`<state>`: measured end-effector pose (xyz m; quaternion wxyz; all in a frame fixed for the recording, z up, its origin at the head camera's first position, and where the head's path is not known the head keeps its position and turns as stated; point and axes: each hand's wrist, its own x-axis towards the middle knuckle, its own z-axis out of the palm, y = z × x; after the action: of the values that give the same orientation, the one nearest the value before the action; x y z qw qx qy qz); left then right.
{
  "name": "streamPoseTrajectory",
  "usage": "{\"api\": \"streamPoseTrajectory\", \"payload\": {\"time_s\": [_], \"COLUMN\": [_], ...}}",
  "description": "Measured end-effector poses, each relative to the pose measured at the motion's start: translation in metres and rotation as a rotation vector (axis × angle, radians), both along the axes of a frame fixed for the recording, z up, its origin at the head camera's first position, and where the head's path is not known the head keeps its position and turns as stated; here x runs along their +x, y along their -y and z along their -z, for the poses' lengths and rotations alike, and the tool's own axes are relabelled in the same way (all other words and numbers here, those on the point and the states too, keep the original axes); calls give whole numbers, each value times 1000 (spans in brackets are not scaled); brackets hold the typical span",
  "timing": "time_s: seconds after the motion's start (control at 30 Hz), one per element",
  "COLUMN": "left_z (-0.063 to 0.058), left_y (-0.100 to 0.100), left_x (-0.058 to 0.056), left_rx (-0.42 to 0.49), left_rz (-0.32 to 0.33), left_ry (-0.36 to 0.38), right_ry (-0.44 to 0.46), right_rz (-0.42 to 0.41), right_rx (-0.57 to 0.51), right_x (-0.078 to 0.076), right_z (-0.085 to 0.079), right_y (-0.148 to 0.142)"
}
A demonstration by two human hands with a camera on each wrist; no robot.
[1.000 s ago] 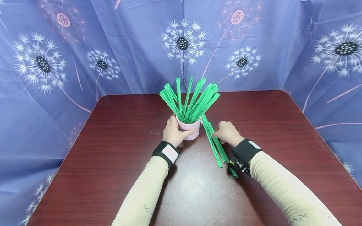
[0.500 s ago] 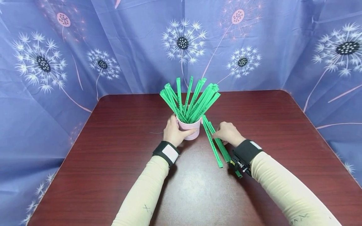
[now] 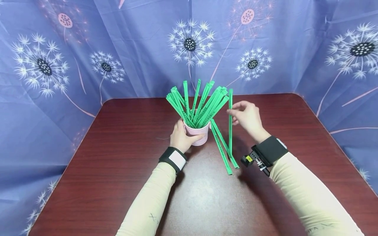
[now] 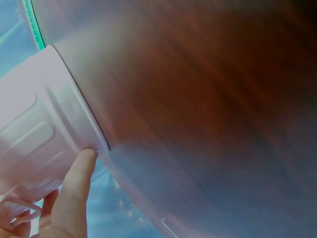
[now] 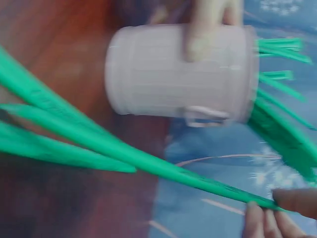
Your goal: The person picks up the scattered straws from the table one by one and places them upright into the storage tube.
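A small pink bucket (image 3: 198,132) with side handles stands upright on the table, full of green wrapped straws (image 3: 203,106) fanning out above its rim. My left hand (image 3: 179,139) grips the bucket from the left, thumb across its front. In the left wrist view a finger lies along the bucket wall (image 4: 29,119). To the right of the bucket, my right hand (image 3: 247,116) pinches one green wrapped straw (image 3: 230,131) near its upper end, holding it nearly vertical. Two more straws (image 3: 219,146) lie on the table below it, their far ends beside the bucket.
The dark red wooden table (image 3: 127,147) has rounded far corners. Blue cloth (image 3: 141,39) printed with dandelions hangs behind it and along both sides. A thin thread (image 3: 163,138) lies left of the bucket.
My right hand has moved up and away from the table, raising one wrapped straw from the lying ones to nearly vertical. The left hand and bucket have stayed in place.
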<state>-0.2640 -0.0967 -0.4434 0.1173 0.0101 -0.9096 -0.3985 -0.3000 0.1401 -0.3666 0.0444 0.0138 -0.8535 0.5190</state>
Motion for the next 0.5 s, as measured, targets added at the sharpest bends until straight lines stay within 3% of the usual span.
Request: {"api": "streamPoseTrajectory", "payload": {"time_s": [0.13,0.23,0.5], "left_z": [-1,-1,-3], "left_y": [0,0,0], "left_x": [0,0,0], "left_rx": [5,11,1], "left_rz": [3,4,5], "left_ry": [1,7,22], "right_ry": [-218,-332,-537], "right_rz": [128,180,120], "right_rx": [-177,-301,-630], "right_x": [5,9,17], "right_z": [-16,-26,-48], "right_y": [3,6,20]}}
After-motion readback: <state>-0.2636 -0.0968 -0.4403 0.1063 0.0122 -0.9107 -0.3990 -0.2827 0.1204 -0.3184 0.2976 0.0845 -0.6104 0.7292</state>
